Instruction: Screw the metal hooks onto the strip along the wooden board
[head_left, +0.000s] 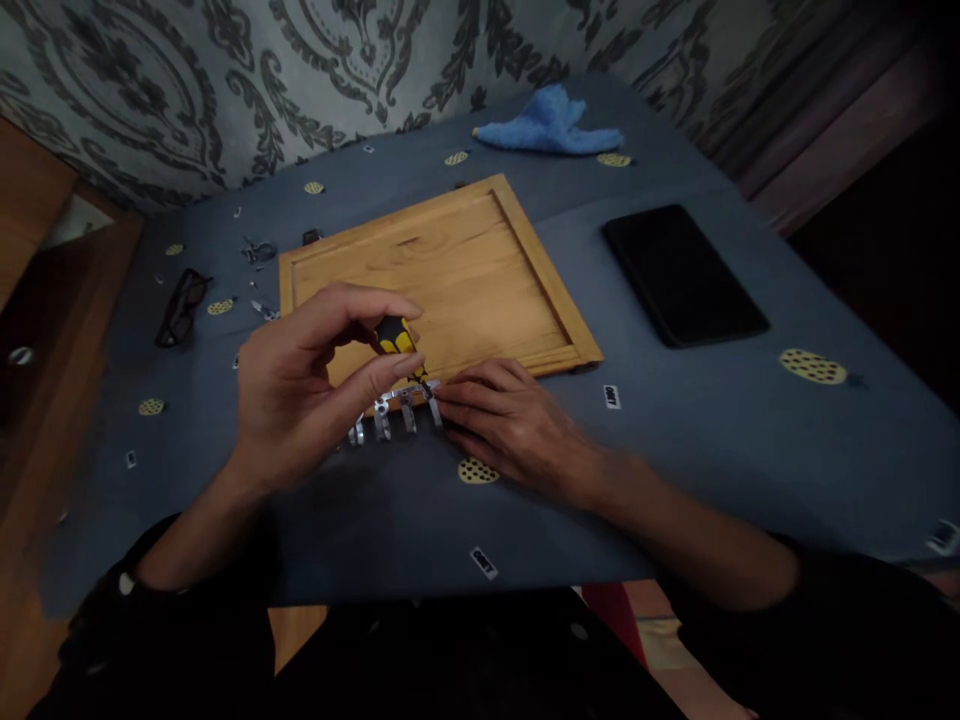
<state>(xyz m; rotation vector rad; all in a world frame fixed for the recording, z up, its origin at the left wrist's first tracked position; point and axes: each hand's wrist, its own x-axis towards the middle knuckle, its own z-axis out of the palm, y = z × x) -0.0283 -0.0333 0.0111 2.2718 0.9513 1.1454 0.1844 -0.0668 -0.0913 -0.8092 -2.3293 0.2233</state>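
My left hand [289,375] is closed around the yellow and black handle of a screwdriver [396,338], thumb on the near side and index finger arched over the top. The tool points down at the right part of a silver metal hook rack [407,412], whose several hooks project toward me along the near edge of a framed wooden board [442,275]. At the rack's right end, the bent fingers of my right hand [517,420] press together against the metal and the board's edge. The screwdriver's tip and any screw are too small to make out.
A black tablet [684,275] lies right of the board, and a blue cloth [551,125] is bunched at the back. Dark-framed glasses [180,308] and small metal pieces [259,250] lie at left on the patterned blue tablecloth [525,535].
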